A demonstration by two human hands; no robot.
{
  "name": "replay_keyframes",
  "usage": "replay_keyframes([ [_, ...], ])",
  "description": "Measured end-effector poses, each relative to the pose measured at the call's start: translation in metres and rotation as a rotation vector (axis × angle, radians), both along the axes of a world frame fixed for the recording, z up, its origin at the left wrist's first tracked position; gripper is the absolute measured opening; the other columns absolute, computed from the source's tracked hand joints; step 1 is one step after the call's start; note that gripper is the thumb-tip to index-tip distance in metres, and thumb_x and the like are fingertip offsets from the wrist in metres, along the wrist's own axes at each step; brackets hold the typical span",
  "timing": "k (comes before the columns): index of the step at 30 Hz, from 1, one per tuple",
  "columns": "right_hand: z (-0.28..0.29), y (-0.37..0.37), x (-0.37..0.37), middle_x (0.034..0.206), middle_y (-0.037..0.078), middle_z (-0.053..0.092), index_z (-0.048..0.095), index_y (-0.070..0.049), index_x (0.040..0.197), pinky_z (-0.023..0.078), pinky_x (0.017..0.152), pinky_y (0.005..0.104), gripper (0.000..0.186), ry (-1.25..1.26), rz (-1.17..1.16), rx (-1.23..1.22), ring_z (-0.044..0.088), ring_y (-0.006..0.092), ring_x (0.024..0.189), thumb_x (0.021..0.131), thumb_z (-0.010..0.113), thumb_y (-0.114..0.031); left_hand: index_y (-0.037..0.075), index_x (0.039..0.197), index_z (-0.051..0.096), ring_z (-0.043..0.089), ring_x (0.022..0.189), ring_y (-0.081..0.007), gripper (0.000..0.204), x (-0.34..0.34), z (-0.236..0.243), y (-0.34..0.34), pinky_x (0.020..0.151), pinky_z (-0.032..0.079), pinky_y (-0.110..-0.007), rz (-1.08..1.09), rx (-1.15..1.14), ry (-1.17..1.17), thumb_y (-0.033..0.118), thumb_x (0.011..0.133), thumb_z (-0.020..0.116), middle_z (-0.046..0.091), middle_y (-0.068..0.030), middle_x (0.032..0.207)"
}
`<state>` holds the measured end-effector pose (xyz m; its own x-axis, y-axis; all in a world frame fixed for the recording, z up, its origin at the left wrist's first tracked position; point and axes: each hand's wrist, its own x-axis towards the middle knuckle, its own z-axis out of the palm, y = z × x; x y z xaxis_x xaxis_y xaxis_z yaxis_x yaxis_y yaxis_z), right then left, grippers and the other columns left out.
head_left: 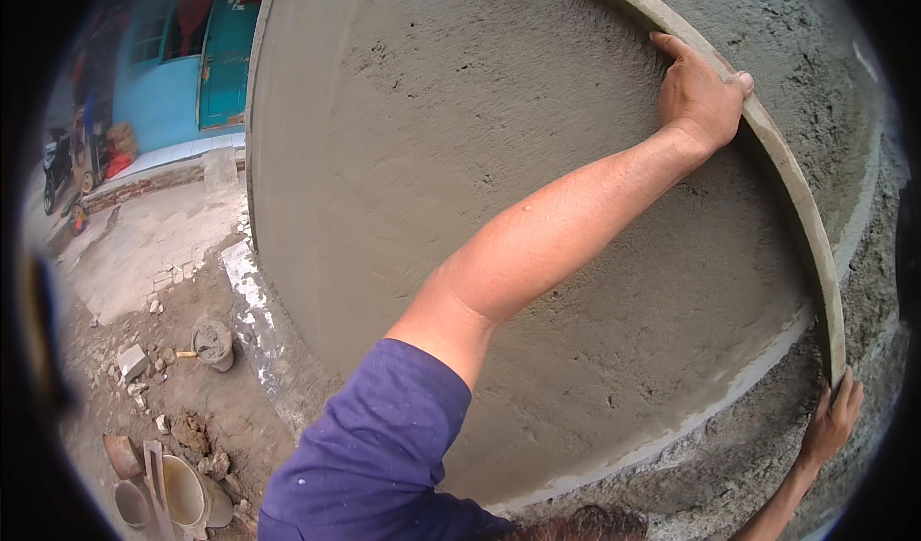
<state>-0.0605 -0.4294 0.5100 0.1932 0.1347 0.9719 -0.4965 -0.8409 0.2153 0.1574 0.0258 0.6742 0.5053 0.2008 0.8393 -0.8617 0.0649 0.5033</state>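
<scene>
A long, narrow, mortar-coated straightedge (791, 175) lies against a wet grey plastered wall (422, 157), bowed in this view from the top toward the lower right. My left hand (698, 95) grips it along its upper part, the thumb over one edge and the fingers on the other side. At its lower end my right hand (833, 421) is closed round it, fingers pointing up. My left arm, in a blue sleeve, stretches across the smooth plaster. Beyond the straightedge the surface (796, 52) is rougher.
At the lower left, a bucket of mortar (213, 341) with a handle sticking out stands on the dirt. Nearer are another bucket (197, 491), a pale plank (156, 479) and rubble (134, 363). A turquoise door (224, 71) and a parked motorbike (56, 162) are far left.
</scene>
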Motion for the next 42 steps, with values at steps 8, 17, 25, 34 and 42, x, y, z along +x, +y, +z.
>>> replay_keyframes([
  [8, 0.047, 0.024, 0.011, 0.131, 0.014, 0.062, 0.062, -0.009, 0.139, 0.053, 0.097, 0.0443, 0.040, -0.084, -0.059, 0.008, 0.062, 0.0348, 0.118, 0.101, 0.065, -0.022, -0.015, 0.155, -0.009, 0.066, 0.120, -0.0358, 0.122, 0.024, 0.091, -0.014, 0.104, 0.055, -0.039, 0.065, -0.048, -0.055, 0.032, 0.087, 0.080, 0.063, -0.0302, 0.128],
  [17, 0.068, 0.055, 0.025, 0.117, 0.008, 0.064, 0.065, -0.009, 0.132, 0.056, 0.089, 0.0405, 0.037, -0.192, -0.032, 0.000, 0.066, 0.0274, 0.106, 0.101, 0.067, -0.028, -0.022, 0.152, 0.005, 0.060, 0.131, -0.0357, 0.116, 0.001, 0.198, -0.003, 0.109, 0.048, -0.039, -0.163, 0.363, -0.087, 0.045, 0.090, 0.076, 0.059, -0.0331, 0.138],
  [25, 0.004, 0.023, -0.008, 0.113, 0.015, 0.061, 0.063, -0.005, 0.132, 0.054, 0.086, 0.0477, 0.039, -0.115, 0.069, 0.031, 0.064, 0.0369, 0.103, 0.097, 0.070, -0.020, -0.011, 0.151, 0.023, 0.068, 0.114, -0.0351, 0.091, -0.014, 0.156, -0.082, 0.096, 0.056, -0.041, 0.243, 0.066, -0.139, 0.035, 0.092, 0.075, 0.064, -0.0277, 0.132],
  [34, -0.126, -0.055, -0.059, 0.117, 0.021, 0.057, 0.056, 0.002, 0.136, 0.049, 0.091, 0.0528, 0.049, 0.197, 0.051, 0.025, 0.058, 0.0438, 0.108, 0.091, 0.069, -0.015, -0.015, 0.137, 0.019, 0.070, 0.097, -0.0304, 0.081, -0.037, -0.056, -0.113, 0.081, 0.059, -0.037, -0.067, 0.088, -0.102, 0.018, 0.090, 0.076, 0.063, -0.0281, 0.114],
  [42, -0.218, -0.100, -0.102, 0.108, 0.020, 0.056, 0.057, 0.003, 0.133, 0.048, 0.084, 0.0528, 0.046, 0.367, 0.009, -0.014, 0.057, 0.0434, 0.097, 0.091, 0.063, -0.018, -0.007, 0.151, 0.003, 0.068, 0.101, -0.0227, 0.093, -0.075, -0.254, -0.151, 0.070, 0.061, -0.030, -0.348, -0.123, 0.068, 0.021, 0.095, 0.072, 0.060, -0.0242, 0.121],
])
